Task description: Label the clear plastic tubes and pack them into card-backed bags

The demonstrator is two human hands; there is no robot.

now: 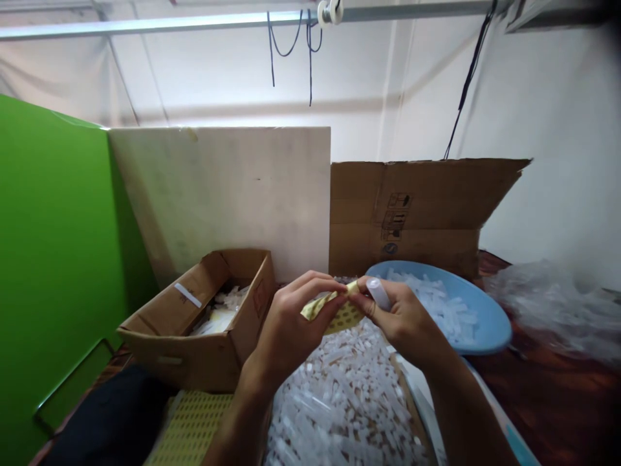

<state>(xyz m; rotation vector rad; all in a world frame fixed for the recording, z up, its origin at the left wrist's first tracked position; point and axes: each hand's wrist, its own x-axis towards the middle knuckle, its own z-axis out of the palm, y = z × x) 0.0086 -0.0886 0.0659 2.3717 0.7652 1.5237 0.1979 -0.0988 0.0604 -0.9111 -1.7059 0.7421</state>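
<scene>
My left hand (291, 323) and my right hand (402, 320) meet in the middle of the view, both closed in a pinch on a small yellow perforated sheet (334, 312). The right hand also holds a small translucent white plastic tube (378, 292) between thumb and fingers. Below the hands lies a heap of several similar white plastic tubes (339, 401).
A blue basin (490, 323) with more white tubes sits to the right. An open cardboard box (204, 349) stands at left, a larger carton (417, 213) and a pale board (228, 194) behind. Clear plastic bags (553, 304) lie far right, a green panel (48, 259) at left.
</scene>
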